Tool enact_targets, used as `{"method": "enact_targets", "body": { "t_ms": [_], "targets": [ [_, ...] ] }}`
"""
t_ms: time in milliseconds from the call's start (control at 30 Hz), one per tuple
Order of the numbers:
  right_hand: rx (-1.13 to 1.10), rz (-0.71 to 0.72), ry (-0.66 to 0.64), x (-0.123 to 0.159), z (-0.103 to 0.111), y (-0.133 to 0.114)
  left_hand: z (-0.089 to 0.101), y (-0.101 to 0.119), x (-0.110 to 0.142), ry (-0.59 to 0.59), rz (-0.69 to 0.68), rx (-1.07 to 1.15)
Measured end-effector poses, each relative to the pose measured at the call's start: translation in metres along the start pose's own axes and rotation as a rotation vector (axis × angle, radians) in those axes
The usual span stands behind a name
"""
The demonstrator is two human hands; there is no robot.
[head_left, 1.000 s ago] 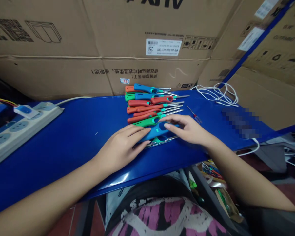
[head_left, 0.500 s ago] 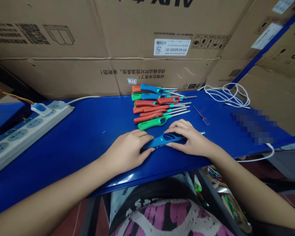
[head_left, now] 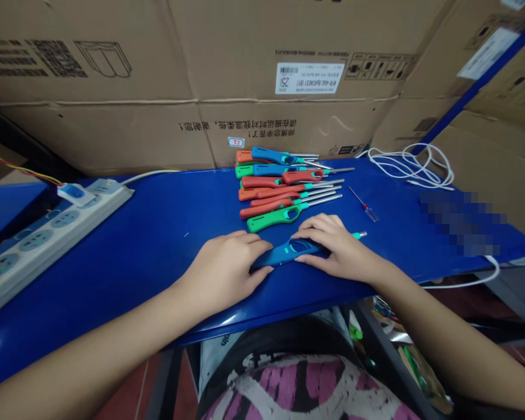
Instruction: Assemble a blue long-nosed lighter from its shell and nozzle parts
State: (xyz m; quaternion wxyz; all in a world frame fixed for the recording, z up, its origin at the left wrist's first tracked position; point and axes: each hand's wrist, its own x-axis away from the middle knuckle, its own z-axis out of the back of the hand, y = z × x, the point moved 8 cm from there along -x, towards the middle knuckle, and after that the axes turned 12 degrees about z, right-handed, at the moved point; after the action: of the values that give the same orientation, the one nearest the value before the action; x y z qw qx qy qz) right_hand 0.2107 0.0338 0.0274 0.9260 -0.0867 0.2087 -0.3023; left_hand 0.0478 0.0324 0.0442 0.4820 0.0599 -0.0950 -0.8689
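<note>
A blue long-nosed lighter (head_left: 284, 252) lies across the near part of the blue table, gripped from both ends. My left hand (head_left: 227, 265) is closed on its handle end, thumb and index finger along the two sides. My right hand (head_left: 332, 246) pinches it around the trigger loop, and the metal tip shows beyond the knuckles. Just behind my hands lies a pile of red, green and blue lighters, with a green lighter (head_left: 273, 219) nearest. A small screwdriver (head_left: 365, 205) rests right of the pile.
A white power strip (head_left: 55, 236) with a plug in it runs along the left. White cable (head_left: 433, 169) coils at the back right, beside a blurred-out item. Tall cardboard (head_left: 135, 128) walls off the back. The table's front edge is close to my body.
The view has shifted slightly. Both hands keep their hold on the blue lighter, with almost no movement.
</note>
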Motion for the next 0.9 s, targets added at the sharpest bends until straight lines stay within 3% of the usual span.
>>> {"method": "enact_targets", "body": {
  "t_ms": [233,900],
  "targets": [
    [0.023,0.021,0.032,-0.0011,0.0019,-0.0019,0.0063,-0.0026,0.0010,0.032,0.007,-0.005],
    [0.045,0.040,0.017,-0.0013,-0.0022,-0.0035,0.0000,-0.0055,0.0005,-0.024,0.029,-0.029]
  ]
}}
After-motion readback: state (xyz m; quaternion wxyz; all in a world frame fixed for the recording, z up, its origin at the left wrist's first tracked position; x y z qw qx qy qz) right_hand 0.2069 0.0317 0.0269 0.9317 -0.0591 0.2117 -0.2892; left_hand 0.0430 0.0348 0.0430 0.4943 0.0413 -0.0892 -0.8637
